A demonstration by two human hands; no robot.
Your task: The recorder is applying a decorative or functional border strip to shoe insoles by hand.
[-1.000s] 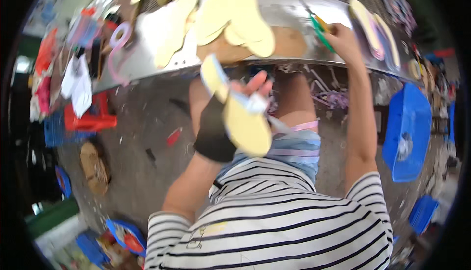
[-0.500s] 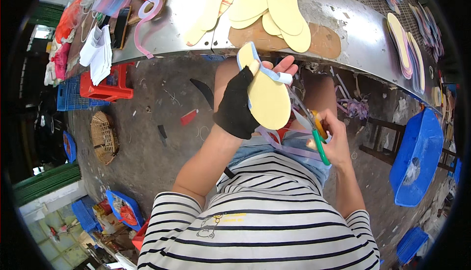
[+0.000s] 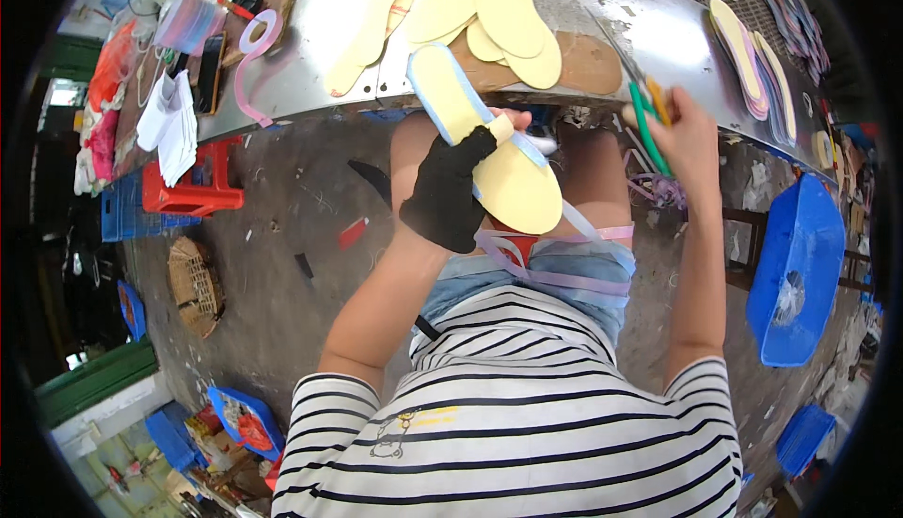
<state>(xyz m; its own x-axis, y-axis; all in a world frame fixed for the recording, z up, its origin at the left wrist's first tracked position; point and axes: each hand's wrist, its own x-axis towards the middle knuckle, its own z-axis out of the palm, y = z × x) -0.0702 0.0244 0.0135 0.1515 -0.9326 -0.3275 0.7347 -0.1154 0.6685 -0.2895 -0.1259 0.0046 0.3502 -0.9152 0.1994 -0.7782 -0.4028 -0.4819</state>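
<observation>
Insole held over the lap, scissors raised at the surface's near edge.
Gloved left hand (image 3: pixel 450 193) pinches a yellow insole (image 3: pixel 489 146) by its pale edging, face up for trimming; right hand (image 3: pixel 685 132) grips green-handled scissors (image 3: pixel 647 115), fingers closed.

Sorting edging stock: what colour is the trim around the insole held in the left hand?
Pale blue trim on a yellow insole, clearest in the head view.

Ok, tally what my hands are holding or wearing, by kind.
Yellow insole with blue edging, in the left hand: 1
Scissors, in the right hand: 1
Black glove, on the left hand: 1
Total: 3
</observation>
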